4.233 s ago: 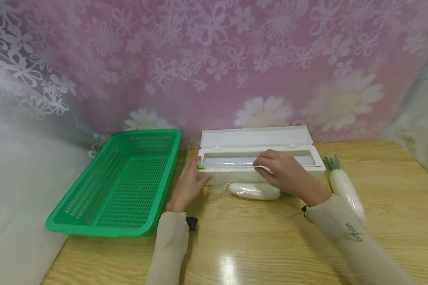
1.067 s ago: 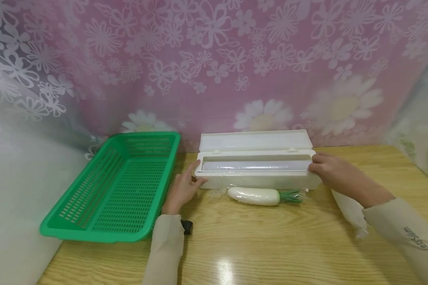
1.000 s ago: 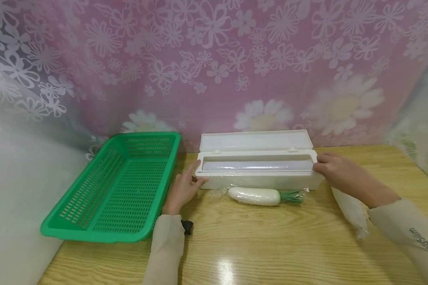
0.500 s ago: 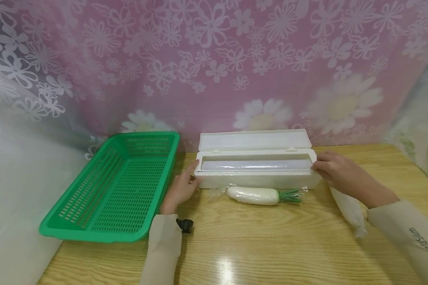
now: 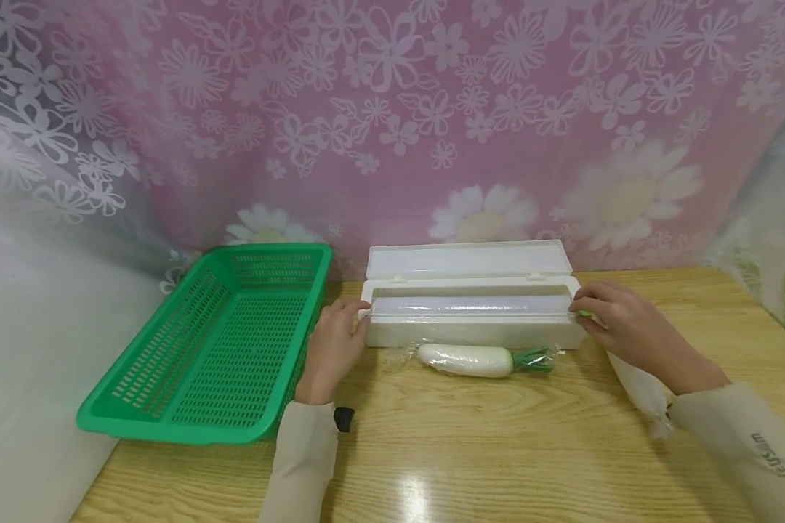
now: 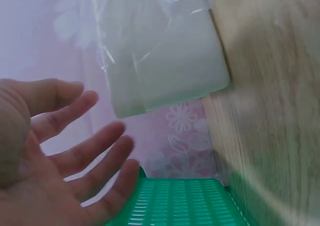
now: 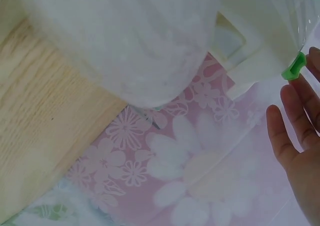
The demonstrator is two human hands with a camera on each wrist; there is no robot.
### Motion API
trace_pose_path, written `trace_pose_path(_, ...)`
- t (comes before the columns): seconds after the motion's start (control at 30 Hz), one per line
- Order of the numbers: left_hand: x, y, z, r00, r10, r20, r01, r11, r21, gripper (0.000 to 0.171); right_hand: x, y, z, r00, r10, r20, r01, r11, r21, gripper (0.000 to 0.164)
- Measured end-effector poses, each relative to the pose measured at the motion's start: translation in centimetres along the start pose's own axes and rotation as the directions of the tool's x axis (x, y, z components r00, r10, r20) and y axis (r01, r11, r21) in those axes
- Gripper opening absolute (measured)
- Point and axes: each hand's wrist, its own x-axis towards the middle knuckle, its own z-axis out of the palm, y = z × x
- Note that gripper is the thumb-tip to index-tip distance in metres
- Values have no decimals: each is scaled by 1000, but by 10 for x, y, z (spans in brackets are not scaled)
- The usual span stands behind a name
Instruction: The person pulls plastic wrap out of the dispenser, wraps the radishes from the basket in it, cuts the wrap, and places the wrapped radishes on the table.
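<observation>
A white plastic wrap dispenser [image 5: 474, 333] stands with its lid tipped back and a roll of film [image 5: 471, 304] inside. My left hand [image 5: 330, 352] is at the dispenser's left end, fingertips right at the corner; the left wrist view shows its fingers spread and fairly straight. At the other end my right hand [image 5: 634, 327] pinches the green slide cutter [image 7: 294, 66], thumb below and fingers above. A film-wrapped white radish [image 5: 467, 360] with green stalks lies along the dispenser's front. Another white radish [image 5: 637, 392] is partly hidden under my right forearm.
To the left stands a green slotted plastic basket [image 5: 235, 356], its right rim close to my left forearm. A flowered pink sheet [image 5: 405, 145] hangs behind the wooden table [image 5: 484, 450].
The green cutter, at the dispenser's left end 4.2 seconds ago, is now at its right end. The right hand went from the middle to that end. The left hand shifted slightly at its corner.
</observation>
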Motion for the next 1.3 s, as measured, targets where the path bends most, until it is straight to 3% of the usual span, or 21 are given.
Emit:
trace_pose_path(0.13, 0, 2, 6, 996, 80, -49, -78, 996, 36, 10, -1, -2, 3, 1000, 6, -10, -6, 1000, -8, 63)
trace_pose_path(0.23, 0, 3, 11, 991, 127, -51, -124, 991, 55, 5, -1, -4, 5, 1000, 5, -22, -6, 1000, -10, 65)
trace_pose_path(0.53, 2, 1, 17, 986, 159, -44, -154, 982, 109, 5, -2, -8, 9, 997, 69, -24, -70, 997, -19, 69)
trace_pose_path(0.6, 3, 0, 18, 986, 160, -48, -153, 981, 117, 5, -1, -11, 8, 994, 112, -6, -113, 993, -17, 46)
trace_pose_path(0.7, 5, -2, 19, 987, 152, -50, -145, 982, 119, 5, 1, -15, 6, 979, 200, 34, -199, 980, -10, 9)
trace_pose_path(0.77, 6, -3, 20, 990, 136, -46, -130, 985, 110, 6, 4, -18, 5, 961, 267, 66, -268, 963, 8, 19)
trace_pose_path(0.9, 9, -3, 19, 995, 94, -22, -92, 992, 85, 5, 10, -21, 3, 920, 368, 132, -377, 925, 45, 15)
trace_pose_path(0.97, 10, -2, 18, 997, 74, -10, -73, 995, 68, 5, 13, -21, 2, 910, 384, 158, -394, 918, 42, 14)
trace_pose_path(1.03, 11, -2, 18, 998, 62, -2, -62, 997, 50, 5, 14, -23, 2, 915, 370, 161, -377, 926, 20, 16)
trace_pose_path(1.2, 11, -2, 19, 998, 64, 2, -64, 998, 26, 6, 12, -22, 7, 970, 229, 82, -226, 973, -36, 25)
trace_pose_path(1.3, 11, -2, 19, 998, 65, -1, -65, 998, 16, 6, 9, -20, 9, 983, 176, 51, -174, 984, -43, 27)
